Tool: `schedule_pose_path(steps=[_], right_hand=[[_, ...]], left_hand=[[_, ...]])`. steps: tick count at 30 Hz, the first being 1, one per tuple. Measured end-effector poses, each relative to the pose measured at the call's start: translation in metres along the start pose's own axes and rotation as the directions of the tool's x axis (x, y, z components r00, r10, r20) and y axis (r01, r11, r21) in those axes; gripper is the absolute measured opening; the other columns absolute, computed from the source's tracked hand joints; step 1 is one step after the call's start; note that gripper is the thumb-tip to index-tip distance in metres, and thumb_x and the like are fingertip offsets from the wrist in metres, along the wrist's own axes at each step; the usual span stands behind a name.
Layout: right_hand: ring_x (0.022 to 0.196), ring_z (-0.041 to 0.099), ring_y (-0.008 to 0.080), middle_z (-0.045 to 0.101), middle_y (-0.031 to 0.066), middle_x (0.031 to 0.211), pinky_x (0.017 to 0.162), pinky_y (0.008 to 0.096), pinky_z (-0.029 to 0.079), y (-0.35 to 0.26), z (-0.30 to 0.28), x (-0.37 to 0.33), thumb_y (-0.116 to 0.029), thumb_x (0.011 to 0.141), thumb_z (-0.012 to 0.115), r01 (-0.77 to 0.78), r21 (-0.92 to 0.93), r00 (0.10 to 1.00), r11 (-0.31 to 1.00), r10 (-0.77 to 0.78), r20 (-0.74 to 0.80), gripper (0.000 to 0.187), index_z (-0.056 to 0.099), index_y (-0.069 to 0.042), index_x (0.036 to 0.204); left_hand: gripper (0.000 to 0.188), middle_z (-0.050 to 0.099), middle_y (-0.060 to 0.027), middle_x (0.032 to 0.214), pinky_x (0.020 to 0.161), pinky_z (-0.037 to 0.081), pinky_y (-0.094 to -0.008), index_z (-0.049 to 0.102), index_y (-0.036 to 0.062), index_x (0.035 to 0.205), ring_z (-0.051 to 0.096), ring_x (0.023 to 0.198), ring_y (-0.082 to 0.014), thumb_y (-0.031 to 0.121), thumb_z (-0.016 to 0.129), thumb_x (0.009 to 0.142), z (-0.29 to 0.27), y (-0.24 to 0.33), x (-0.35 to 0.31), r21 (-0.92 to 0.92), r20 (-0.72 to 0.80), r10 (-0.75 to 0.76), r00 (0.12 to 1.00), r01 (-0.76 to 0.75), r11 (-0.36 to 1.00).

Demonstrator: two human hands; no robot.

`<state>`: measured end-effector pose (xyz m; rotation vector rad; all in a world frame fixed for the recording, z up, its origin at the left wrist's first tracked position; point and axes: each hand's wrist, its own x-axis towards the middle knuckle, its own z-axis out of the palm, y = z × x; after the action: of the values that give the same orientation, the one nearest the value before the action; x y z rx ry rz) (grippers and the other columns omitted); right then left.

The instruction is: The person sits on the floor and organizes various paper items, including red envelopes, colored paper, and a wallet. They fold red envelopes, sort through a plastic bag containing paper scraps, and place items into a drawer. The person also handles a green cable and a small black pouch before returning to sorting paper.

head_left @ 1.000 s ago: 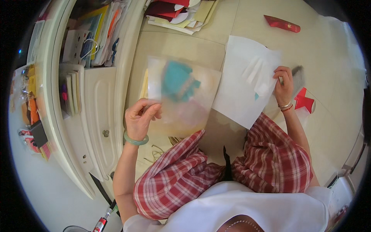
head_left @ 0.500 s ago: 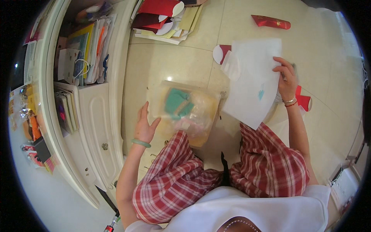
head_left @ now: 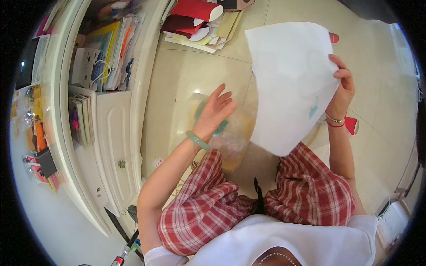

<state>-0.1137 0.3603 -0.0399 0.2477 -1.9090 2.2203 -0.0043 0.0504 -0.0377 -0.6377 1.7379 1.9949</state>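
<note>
My right hand (head_left: 342, 91) grips the right edge of a large white sheet of paper (head_left: 288, 84), which has a small teal mark near its lower right part. The sheet is held up over the floor, its lower corner close to my right knee. My left hand (head_left: 215, 113) holds nothing; its fingers are apart, above a clear plastic box (head_left: 239, 137) on the floor in front of my knees. Inside the box are a teal-green item (head_left: 220, 127), partly covered by my hand, and some clear and pinkish things too blurred to name.
A pile of red envelopes and yellowish papers (head_left: 222, 33) lies at the far middle. Left stands a white cabinet (head_left: 113, 133) with files (head_left: 117, 51) on its shelf. Red items (head_left: 352, 126) peek out beside and behind the sheet. A cable and pole stand at lower left.
My left hand has moved right, from beside the box to over it. The paper has been raised and turned, now covering the small envelope and most of the red tube-shaped item behind it.
</note>
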Motion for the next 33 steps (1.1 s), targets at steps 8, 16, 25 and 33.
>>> schedule_pose_path(steps=[8, 16, 25, 33], right_hand=[[0.109, 0.06, 0.0184, 0.059, 0.0082, 0.127, 0.088, 0.0306, 0.05, 0.025, 0.056, -0.042, 0.001, 0.09, 0.056, -0.363, -0.111, 0.906, 0.925, 0.378, 0.192, 0.025, 0.06, -0.003, 0.115], [0.101, 0.063, 0.0219, 0.06, 0.0092, 0.123, 0.082, 0.0334, 0.052, 0.113, -0.047, -0.053, -0.016, 0.083, 0.071, -0.251, -0.7, 0.896, 0.669, 0.435, 0.094, 0.038, 0.059, -0.005, 0.118], [0.103, 0.062, 0.0204, 0.061, 0.013, 0.122, 0.078, 0.0322, 0.051, 0.088, 0.038, -0.02, -0.039, 0.086, 0.07, -0.497, -0.345, 0.657, 0.796, 0.605, 0.449, 0.065, 0.045, -0.002, 0.134], [0.084, 0.062, 0.0116, 0.065, 0.0096, 0.112, 0.065, 0.0249, 0.049, 0.067, 0.054, -0.029, -0.035, 0.088, 0.067, -0.699, -0.278, 0.511, 0.659, 0.732, 0.45, 0.061, 0.044, 0.0, 0.133]], left_hand=[[0.056, 0.06, -0.0135, 0.122, 0.092, 0.05, -0.0359, 0.048, 0.0, 0.131, 0.061, 0.107, -0.0217, 0.018, 0.074, 0.084, -0.019, -0.015, 0.001, -0.223, -0.121, -0.217, 0.969, 0.187, 0.957], [0.043, 0.062, -0.0106, 0.121, 0.089, 0.053, -0.0387, 0.05, -0.0006, 0.126, 0.062, 0.107, -0.0227, 0.011, 0.068, 0.088, -0.105, -0.04, -0.01, -0.315, -0.429, -0.196, 0.882, 0.058, 0.947], [0.043, 0.061, -0.0085, 0.122, 0.092, 0.052, -0.0342, 0.049, 0.0018, 0.128, 0.061, 0.11, -0.0187, 0.018, 0.066, 0.091, -0.07, 0.006, 0.002, -0.056, -0.252, -0.229, 0.94, 0.222, 0.973], [0.044, 0.065, -0.0049, 0.116, 0.086, 0.053, -0.0308, 0.052, 0.0041, 0.126, 0.064, 0.103, -0.0135, 0.021, 0.068, 0.089, -0.043, 0.05, 0.043, -0.007, 0.038, -0.189, 0.981, 0.189, 0.982]])
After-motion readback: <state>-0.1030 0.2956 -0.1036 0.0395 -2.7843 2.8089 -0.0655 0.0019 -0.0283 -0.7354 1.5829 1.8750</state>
